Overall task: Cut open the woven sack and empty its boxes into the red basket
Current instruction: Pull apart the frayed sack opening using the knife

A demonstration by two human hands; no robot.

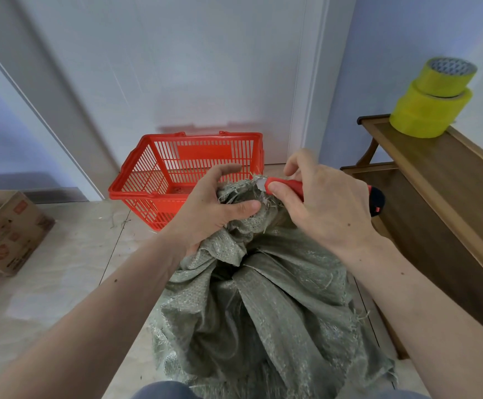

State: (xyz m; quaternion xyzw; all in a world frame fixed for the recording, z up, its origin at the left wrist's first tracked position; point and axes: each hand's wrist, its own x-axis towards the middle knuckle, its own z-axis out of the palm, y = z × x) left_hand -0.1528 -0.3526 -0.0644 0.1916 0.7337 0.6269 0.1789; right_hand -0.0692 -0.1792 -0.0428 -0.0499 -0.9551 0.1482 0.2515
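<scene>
A grey-green woven sack [263, 306] stands on the floor in front of me, its top bunched into a neck. My left hand [208, 214] grips that bunched neck from the left. My right hand [326, 205] holds a red utility knife [289, 187], whose short blade touches the frayed top edge of the neck. Loose fibres stick out where the blade meets the fabric. The boxes inside the sack are hidden. Just behind the sack sits the red basket [153, 180], a slatted plastic one with nothing visible inside.
A cardboard box [7, 234] lies on the tiled floor at the left. A wooden shelf [436, 180] stands at the right with two yellow tape rolls [433, 99] stacked on top. A white door and wall are behind the basket.
</scene>
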